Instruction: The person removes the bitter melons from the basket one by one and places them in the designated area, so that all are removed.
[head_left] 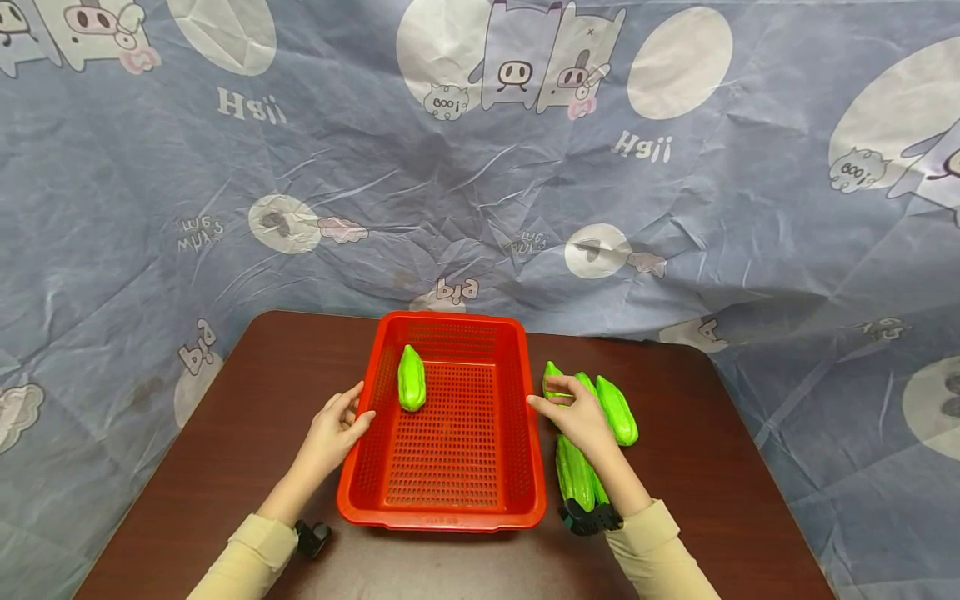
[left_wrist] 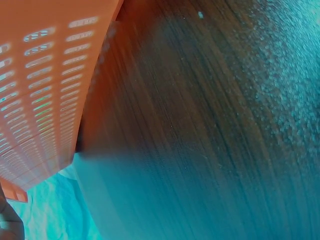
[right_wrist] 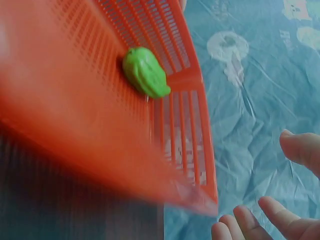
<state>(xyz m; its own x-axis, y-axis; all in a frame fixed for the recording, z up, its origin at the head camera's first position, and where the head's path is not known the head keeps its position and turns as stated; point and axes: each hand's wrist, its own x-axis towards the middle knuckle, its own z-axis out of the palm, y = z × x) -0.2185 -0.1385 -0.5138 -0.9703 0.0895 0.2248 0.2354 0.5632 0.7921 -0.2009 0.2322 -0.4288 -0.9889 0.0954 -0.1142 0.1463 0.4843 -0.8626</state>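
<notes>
A red perforated plastic basket point(head_left: 442, 450) stands on the table between both hands. Inside, near its far left corner, lies one green, ridged, elongated vegetable point(head_left: 412, 379), also visible in the right wrist view point(right_wrist: 145, 72). My left hand point(head_left: 335, 427) holds the basket's left rim, thumb over the top and fingers along the outer side. On the opposite side, my right hand point(head_left: 581, 414) has its thumb tip close to the right rim, fingers spread apart. Beneath and around that hand lie several similar green vegetables point(head_left: 617, 410), partly hidden by the hand and wrist.
The brown wooden table point(head_left: 697, 483) runs back to a crumpled blue-grey cloth point(head_left: 465, 183) with cartoon prints. Black wrist straps show on the left wrist point(head_left: 311, 537) and right wrist point(head_left: 588, 518). More green vegetables point(head_left: 576, 471) lie between the basket and my right forearm.
</notes>
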